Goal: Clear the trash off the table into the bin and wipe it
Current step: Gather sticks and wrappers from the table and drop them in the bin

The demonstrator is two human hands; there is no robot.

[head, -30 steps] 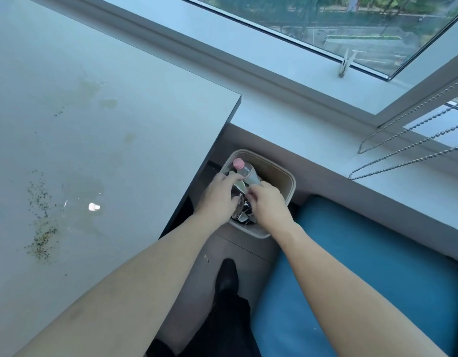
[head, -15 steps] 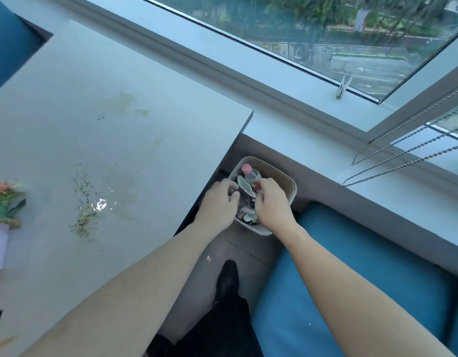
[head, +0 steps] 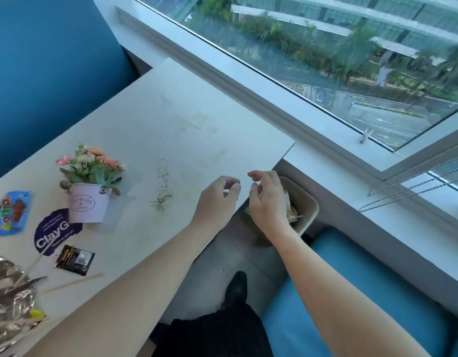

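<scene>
The bin (head: 307, 211) is a beige container that stands on the floor, just off the worktop (head: 176, 119) at its corner by the window sill. Some pale, crumpled trash lies inside it, partly hidden by the right hand (head: 266, 199), so I cannot tell what it is.

The right hand hangs over the bin, beside the near edge of the worktop. Its fingers are loosely curled and nothing shows in them. The left hand (head: 217, 199) is over the worktop, just inside the same edge and close to the right hand. Its fingers are loosely curled too, and it holds nothing.

More trash is on the worktop, well apart from the bin, at the end on the person's left: a blue candy wrapper (head: 12, 212), a purple label (head: 51, 233) with white letters, a small black sachet (head: 74, 258), a thin wooden stick (head: 73, 282) and a crumpled foil wrapper (head: 8, 300) at the near edge. A streak of dark crumbs (head: 163, 191) lies between this group and the left hand, and faint yellowish stains show further toward the window.

A pink flower pot (head: 90, 203) stands upright beside the purple label and covers a part of it. A blue seat cushion (head: 364, 305) is under the right forearm, next to the bin.
</scene>
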